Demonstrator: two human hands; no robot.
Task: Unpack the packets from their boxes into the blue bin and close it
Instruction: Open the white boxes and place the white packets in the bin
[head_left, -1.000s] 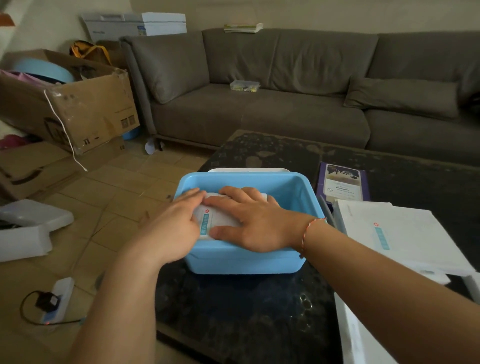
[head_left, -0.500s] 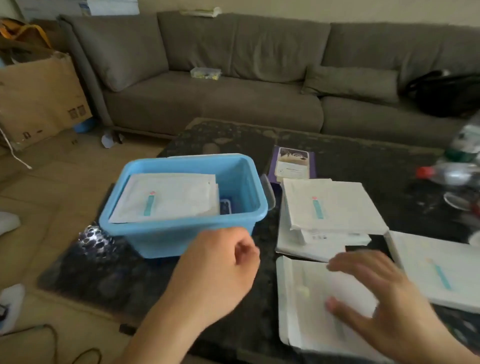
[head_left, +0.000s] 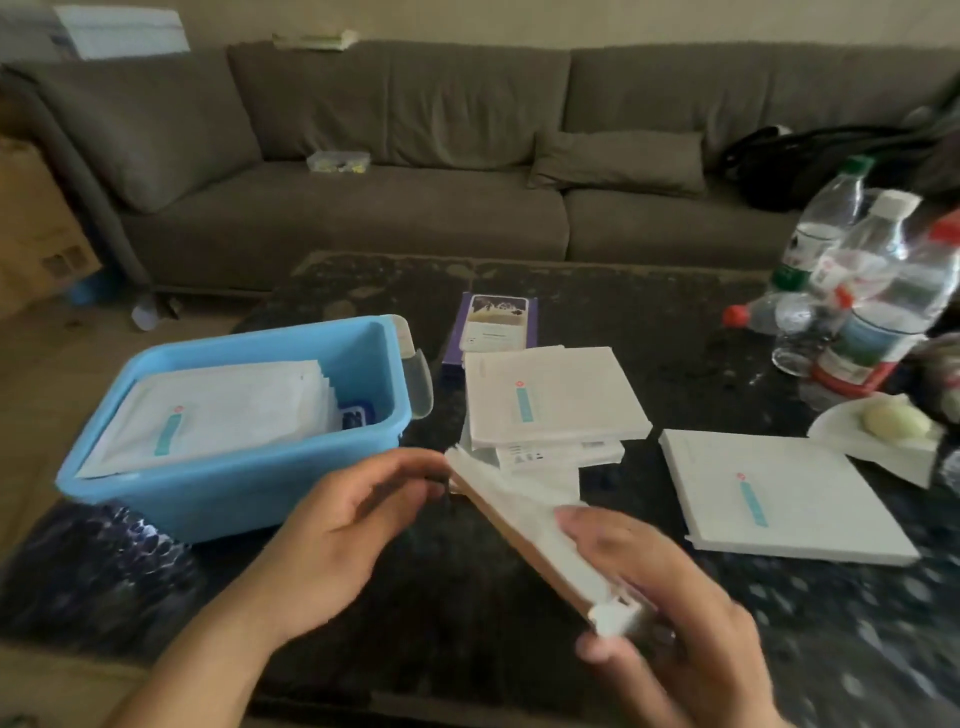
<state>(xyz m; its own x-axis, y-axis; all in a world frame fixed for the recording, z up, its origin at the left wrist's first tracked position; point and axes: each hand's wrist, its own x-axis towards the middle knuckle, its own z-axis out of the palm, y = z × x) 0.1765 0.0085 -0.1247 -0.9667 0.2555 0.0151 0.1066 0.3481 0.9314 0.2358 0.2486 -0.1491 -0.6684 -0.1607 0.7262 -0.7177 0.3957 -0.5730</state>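
White card fills my near view: a flat box (head_left: 540, 545) held tilted above the dark table (head_left: 467, 623), its open flap end pointing away from me. My right hand (head_left: 670, 613) grips it along the near edge, fingers curled round the corner, while my left hand (head_left: 353, 525) has thumb and fingertips curled at the far flap; motion blur keeps me from saying whether they actually pinch the card there or only touch it. I judge the step in hand is opening this box to draw its packets out. Just beyond my left fingertips sits the blue bin (head_left: 228, 488), uncovered, with a stack of white packets (head_left: 218, 410) already lying inside and some room at its right end. Beyond my right fingers lie two stacked boxes (head_left: 550, 400), another box (head_left: 779, 499) off to their right, then a purple carton (head_left: 493, 325), water bottles (head_left: 857, 291) and the grey sofa (head_left: 415, 156). Next I need the flap spread, the packets slid free toward the bin, and eventually a lid, which may be the pale piece behind the bin.
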